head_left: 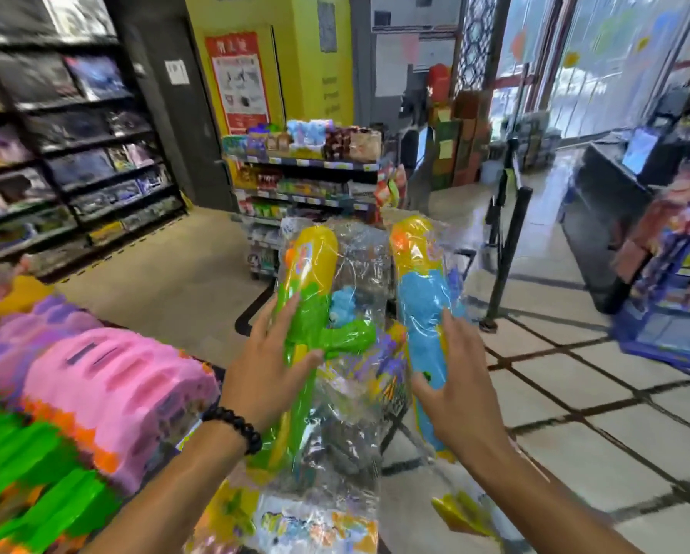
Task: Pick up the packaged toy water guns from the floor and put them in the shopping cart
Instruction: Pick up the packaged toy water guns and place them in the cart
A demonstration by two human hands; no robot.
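The cart (395,409) is mostly hidden behind 2 packaged guns, only wire mesh showing between them. The left hand (271,373) grips the green gun (307,297) at 11 o'clock; the right hand (459,389) grips the blue gun (423,297) at 1 o'clock. Both stand upright above the cart. Blurred pink and green packs (95,393) lie at 8 o'clock.

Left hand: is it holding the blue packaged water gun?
No, the left hand grips the green and yellow water gun; the right hand holds the blue one.

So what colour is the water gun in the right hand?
Mostly blue, yellow top, best in head view: water gun, right hand.
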